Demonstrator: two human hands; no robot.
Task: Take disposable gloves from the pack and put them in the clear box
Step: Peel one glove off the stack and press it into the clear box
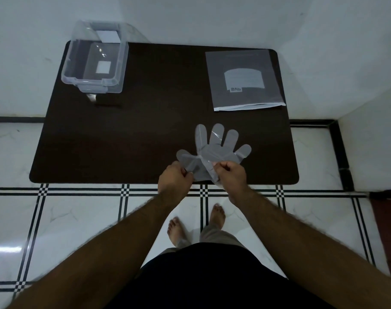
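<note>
A thin translucent disposable glove [219,146] lies spread on the dark table [145,121] near its front edge, fingers pointing away from me. My left hand [174,179] pinches the glove's cuff on the left side. My right hand [229,173] pinches the cuff on the right, with a folded strip of plastic between the fingers. The flat glove pack [246,79] rests at the back right of the table. The clear box [95,59] stands open at the back left corner, with only a white label showing inside.
White walls close in behind and to the right of the table. The floor is white tile with black lines. My bare feet [199,221] stand just before the table's front edge. A dark red-brown object [388,230] is at the far right.
</note>
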